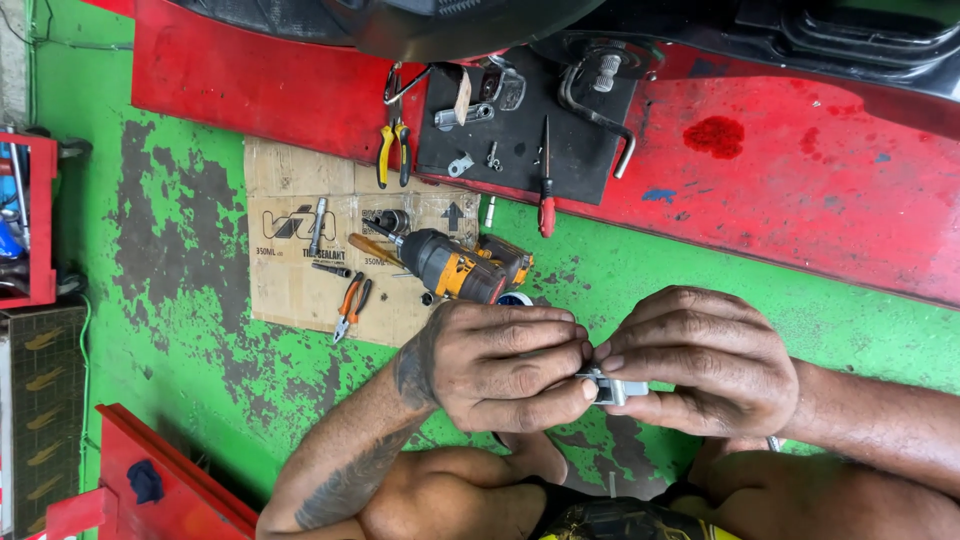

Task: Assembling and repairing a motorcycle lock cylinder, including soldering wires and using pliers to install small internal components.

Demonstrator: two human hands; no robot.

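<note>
Green floor (200,250), metal part (612,387) between hands

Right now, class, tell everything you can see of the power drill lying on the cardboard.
The power drill lies on its side on a flattened cardboard sheet on the green painted floor. Its body is dark grey and yellow-orange, probably plastic, with a bit in the nose pointing toward a wooden-handled tool. No hand touches it; the left hand is just beside it.
</note>
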